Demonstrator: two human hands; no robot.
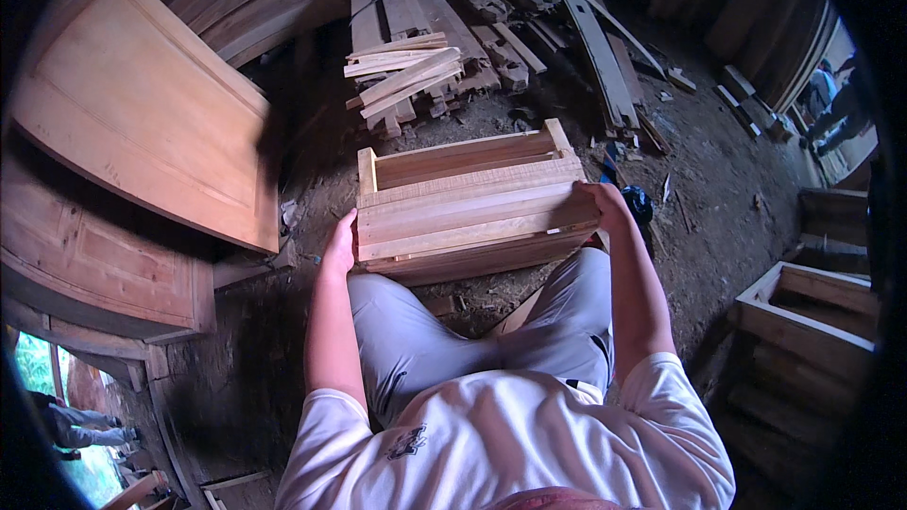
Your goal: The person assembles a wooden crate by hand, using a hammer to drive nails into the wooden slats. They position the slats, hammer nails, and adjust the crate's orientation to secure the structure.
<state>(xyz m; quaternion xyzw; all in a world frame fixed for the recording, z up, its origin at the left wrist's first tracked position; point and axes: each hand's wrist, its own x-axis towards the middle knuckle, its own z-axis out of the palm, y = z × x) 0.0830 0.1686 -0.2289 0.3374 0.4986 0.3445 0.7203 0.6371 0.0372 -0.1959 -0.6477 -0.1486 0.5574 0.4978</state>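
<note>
A pale wooden crate (472, 203) sits in front of my knees, tilted a little. It has slatted sides and short corner posts sticking up at its far end. My left hand (342, 241) is closed on the crate's left end, with its fingers partly hidden behind the wood. At the upper right edge, my right hand (607, 203) grips the other end, thumb lying along the top. The crate's underside does not show.
Cut wood strips (406, 71) lie on stacked planks (472, 0) ahead. Large wooden panels (142, 104) lean at the left. Another wooden crate (803, 316) stands at the right. A dark blue object (638, 203) lies past my right hand. People are visible at both far sides.
</note>
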